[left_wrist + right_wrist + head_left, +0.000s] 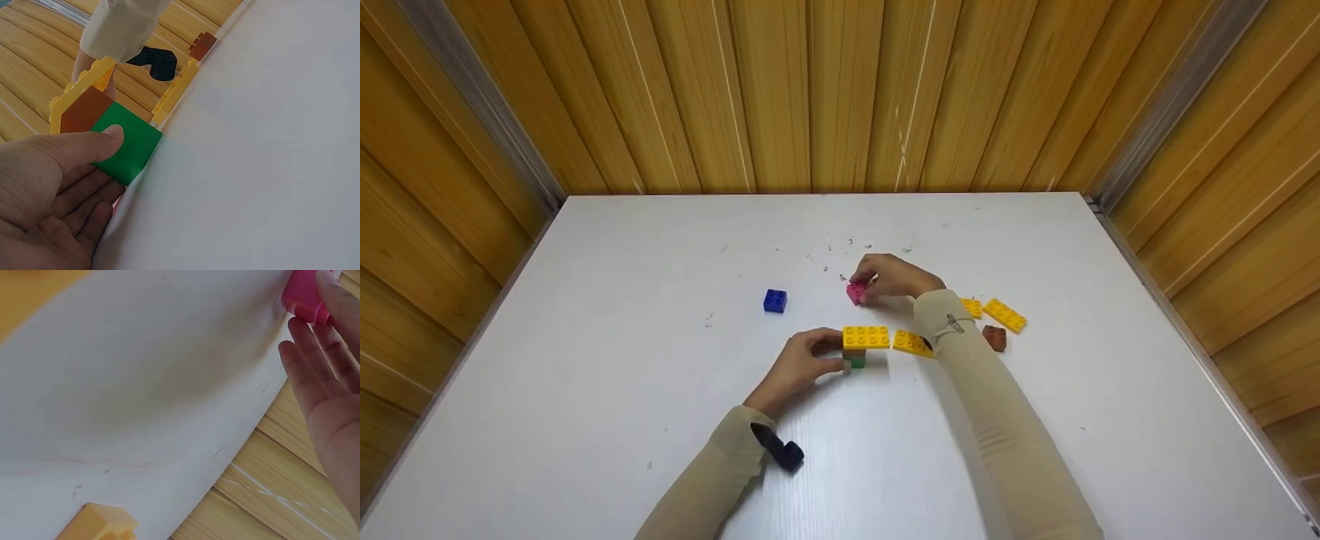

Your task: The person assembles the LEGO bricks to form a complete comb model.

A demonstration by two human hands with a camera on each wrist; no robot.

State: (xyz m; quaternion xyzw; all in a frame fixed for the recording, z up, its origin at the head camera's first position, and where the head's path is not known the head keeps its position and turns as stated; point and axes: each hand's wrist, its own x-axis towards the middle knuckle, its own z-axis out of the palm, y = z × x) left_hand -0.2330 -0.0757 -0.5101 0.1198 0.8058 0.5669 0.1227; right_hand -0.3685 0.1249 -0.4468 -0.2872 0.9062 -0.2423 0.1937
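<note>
My left hand grips a small stack between thumb and fingers near the middle of the table. At its bottom is a green brick, with a brown brick above and a long yellow brick on top, jutting out to the right. The thumb presses the green brick's side in the left wrist view. Farther back, my right hand pinches a pink brick at the table surface. In the right wrist view the pink brick is partly cut off by the frame edge.
A blue brick stands left of the pink one. Beside the stack lies another yellow brick, partly under the right forearm. Right of that arm are a yellow brick, a partly hidden yellow one and a brown brick.
</note>
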